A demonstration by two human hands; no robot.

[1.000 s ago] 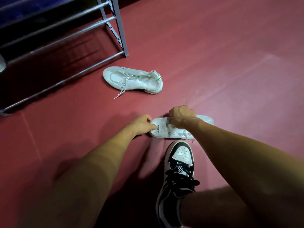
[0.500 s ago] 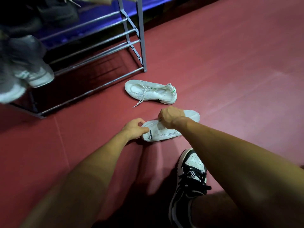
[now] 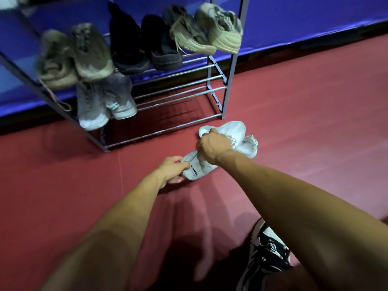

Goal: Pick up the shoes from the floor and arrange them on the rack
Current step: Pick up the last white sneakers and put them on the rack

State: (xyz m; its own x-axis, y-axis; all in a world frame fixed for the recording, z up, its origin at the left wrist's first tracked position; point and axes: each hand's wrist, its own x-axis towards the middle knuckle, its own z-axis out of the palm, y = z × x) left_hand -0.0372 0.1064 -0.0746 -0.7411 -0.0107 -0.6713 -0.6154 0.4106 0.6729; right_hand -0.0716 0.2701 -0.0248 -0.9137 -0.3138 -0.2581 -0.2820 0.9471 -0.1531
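The right hand [image 3: 212,147] is curled over the middle of a white shoe [image 3: 196,168], its grip closed round the upper, close to where the laces show. The left hand [image 3: 172,172] takes the same shoe at the heel, with thumb and fingers pinching the back edge beside a small dark label. The shoe slants from the heel at the near left to the toe at the far right. Whether it is clear of the red floor [image 3: 304,127] cannot be told.

A second shoe [image 3: 251,149], white with a green heel tab, shows just past the right hand on its right. The two shoes overlap in the view, and whether they touch cannot be told. Both are just in front of the near right corner of the rack [image 3: 229,85].

The rack stands at the far left against a blue wall [image 3: 315,19]. Its upper shelf carries an olive pair [image 3: 73,57] on the left, a black pair [image 3: 144,47] in the middle and a beige pair [image 3: 210,30] on the right. A grey pair [image 3: 105,101] sits on the left of the shelf below, and the bars to its right are bare.

At the near right, the person's foot wears a black and white sneaker [image 3: 266,253], planted on the floor.
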